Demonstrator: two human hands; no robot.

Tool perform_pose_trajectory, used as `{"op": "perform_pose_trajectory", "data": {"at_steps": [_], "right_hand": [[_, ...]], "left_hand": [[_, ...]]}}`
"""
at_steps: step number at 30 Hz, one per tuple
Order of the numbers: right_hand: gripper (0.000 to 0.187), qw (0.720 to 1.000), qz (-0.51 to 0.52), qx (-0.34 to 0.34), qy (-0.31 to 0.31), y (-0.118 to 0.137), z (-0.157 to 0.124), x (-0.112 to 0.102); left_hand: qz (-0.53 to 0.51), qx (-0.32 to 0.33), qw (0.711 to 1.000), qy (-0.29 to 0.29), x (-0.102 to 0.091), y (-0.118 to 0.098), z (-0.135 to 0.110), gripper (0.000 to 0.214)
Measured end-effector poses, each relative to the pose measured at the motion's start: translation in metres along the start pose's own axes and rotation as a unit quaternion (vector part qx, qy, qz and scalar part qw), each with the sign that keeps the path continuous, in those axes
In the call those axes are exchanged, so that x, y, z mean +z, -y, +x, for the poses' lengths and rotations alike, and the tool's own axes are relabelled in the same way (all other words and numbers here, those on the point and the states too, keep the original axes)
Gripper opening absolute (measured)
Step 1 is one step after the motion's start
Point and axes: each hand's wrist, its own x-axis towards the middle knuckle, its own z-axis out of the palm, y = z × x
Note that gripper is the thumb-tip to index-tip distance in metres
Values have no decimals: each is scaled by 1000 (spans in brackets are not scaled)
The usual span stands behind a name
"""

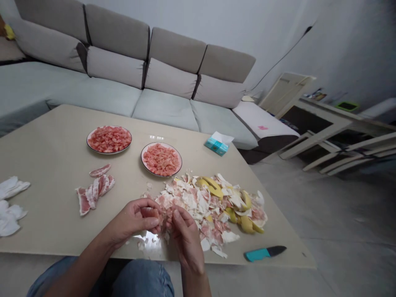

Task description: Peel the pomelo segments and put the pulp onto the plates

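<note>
Above the table's near edge, my left hand [136, 218] is closed around a pink pomelo segment [150, 213], partly hidden by the fingers. My right hand [187, 237] pinches a small bit of the pomelo right beside it, blurred at the fingertips. A heap of white and yellow pomelo peel [198, 202] with pink membrane lies just beyond and to the right of my hands. Further back stand a plate of pink pomelo pulp [162, 160] and another plate of redder pulp [109, 139]. Several unpeeled pomelo segments [95, 192] rest to the left.
A knife with a teal handle [257, 254] lies at the table's front right edge. Toward the back right is a blue tissue pack [217, 145]. Crumpled white tissues [10, 214] are at far left. A grey sofa [167, 109] runs behind the table [55, 173].
</note>
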Motion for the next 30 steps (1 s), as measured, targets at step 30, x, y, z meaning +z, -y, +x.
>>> {"op": "perform_pose_trajectory", "data": {"at_steps": [30], "right_hand": [[24,963,-241,-117,-24,-3,1,-6]], "left_hand": [[391,161,902,-88,7,6,4,16]]}}
